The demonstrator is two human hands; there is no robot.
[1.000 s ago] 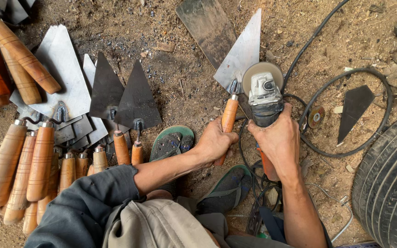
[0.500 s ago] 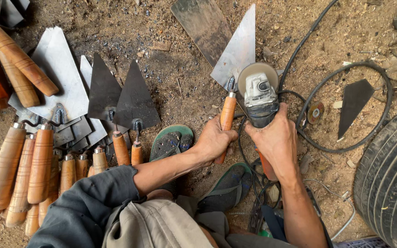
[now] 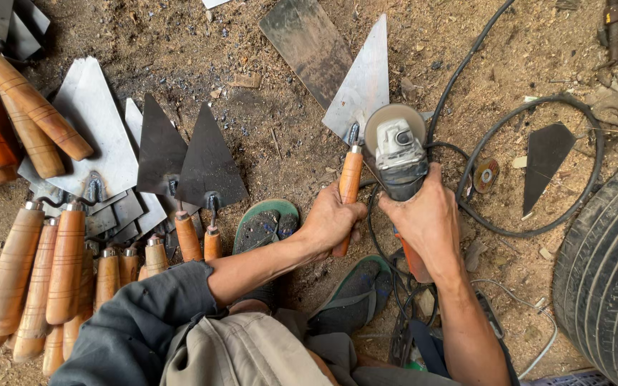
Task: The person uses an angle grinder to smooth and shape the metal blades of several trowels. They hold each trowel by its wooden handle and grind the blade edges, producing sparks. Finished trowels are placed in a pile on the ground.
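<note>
My left hand (image 3: 332, 220) grips the orange wooden handle of a trowel (image 3: 363, 86) whose shiny triangular steel blade lies flat on the dirt, pointing away from me. My right hand (image 3: 428, 218) is wrapped around the body of an angle grinder (image 3: 397, 151). The grinder's disc sits over the trowel's heel, right where blade meets handle. A black power cable (image 3: 531, 104) loops away from the grinder to the right.
To the left lie several more trowels (image 3: 180, 154) and a heap of wooden handles (image 3: 44, 271). A dark metal plate (image 3: 307, 44) lies ahead, a small black triangle blade (image 3: 546, 154) and a worn disc (image 3: 486, 174) to the right, and a tyre (image 3: 613, 271) at far right. Green sandals (image 3: 266, 221) are under me.
The view has shifted slightly; the trowel and grinder sit a little lower and closer to me. Both hands keep the same grips.
</note>
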